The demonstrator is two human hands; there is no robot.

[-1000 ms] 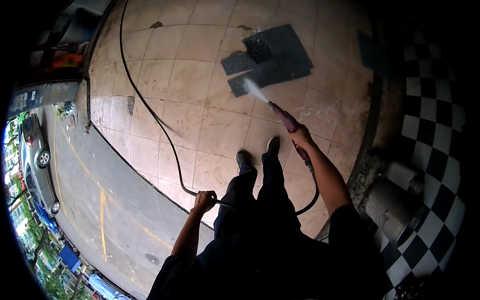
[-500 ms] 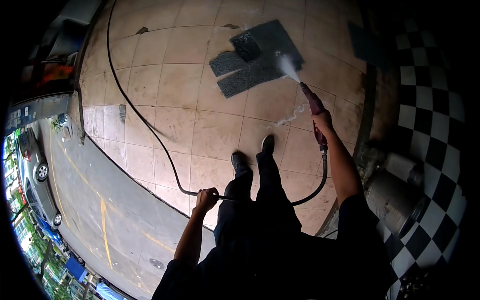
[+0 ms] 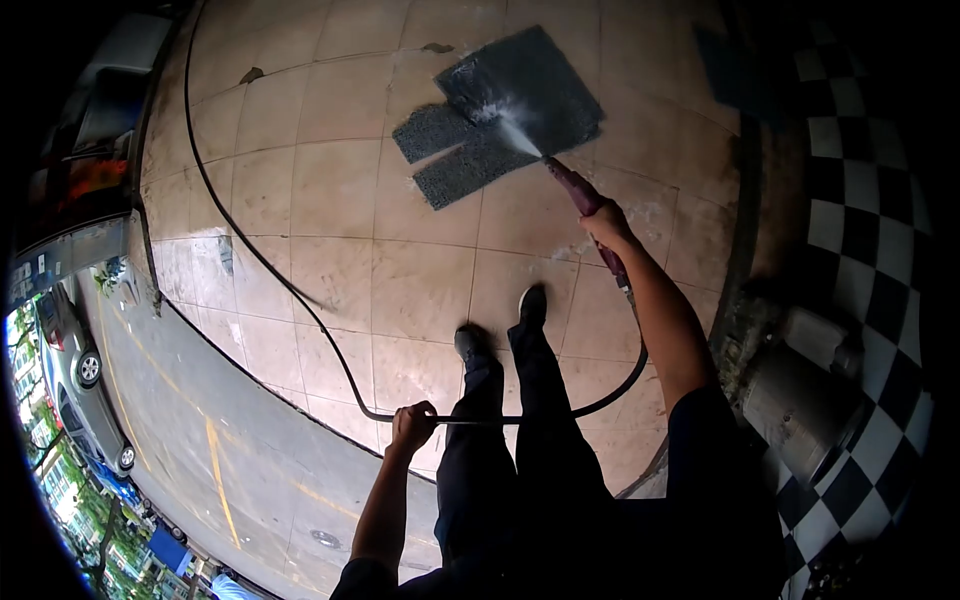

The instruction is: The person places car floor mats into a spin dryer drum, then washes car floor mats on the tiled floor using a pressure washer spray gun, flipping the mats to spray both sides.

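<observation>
Near, at left: the left hand, its fingers curled around the black hose, which appears flexible but springy. Farther, at right: the right hand, its fingers wrapped around the dark red spray gun, probably rigid, slippery when wet and best held by its rear body. Far: the gray mat lies on the tiled floor under the spray, likely limp, heavy if soaked, best lifted by an edge. No brand or writing is legible.
</observation>
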